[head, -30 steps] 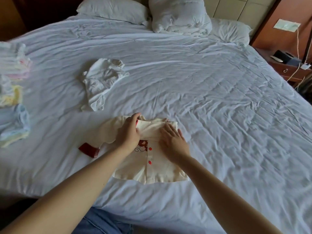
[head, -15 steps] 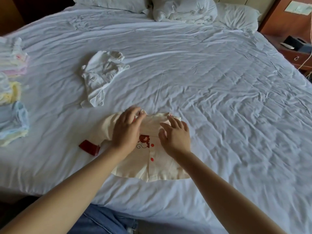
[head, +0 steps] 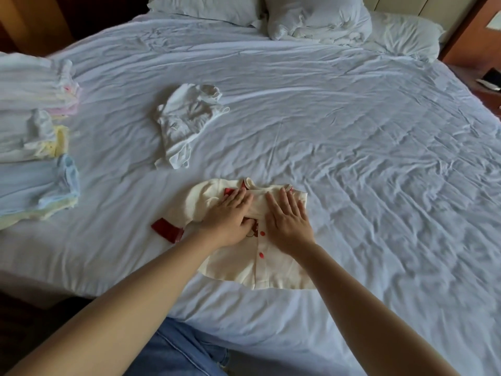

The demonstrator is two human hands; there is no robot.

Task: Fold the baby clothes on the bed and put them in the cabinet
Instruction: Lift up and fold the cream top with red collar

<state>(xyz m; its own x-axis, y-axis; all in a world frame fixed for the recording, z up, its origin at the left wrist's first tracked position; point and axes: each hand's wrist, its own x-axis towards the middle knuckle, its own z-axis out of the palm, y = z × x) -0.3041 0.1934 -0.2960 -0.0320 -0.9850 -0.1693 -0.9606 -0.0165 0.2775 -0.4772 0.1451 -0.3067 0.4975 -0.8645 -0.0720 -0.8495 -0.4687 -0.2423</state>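
Pressing left hand, right hand flat on cream baby shirt, I log folded stacks frame-left; white garment, cabinet outstanding.

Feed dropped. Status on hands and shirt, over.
Left hand, right hand flat on cream shirt. One sleeve not yet folded. White garment beyond, not in the way.

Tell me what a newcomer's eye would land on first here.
The left hand and right hand press flat on a cream baby shirt with red buttons, near the front edge of the white bed. Beyond the shirt lies a crumpled white garment, and folded pastel clothes are stacked at the far left.
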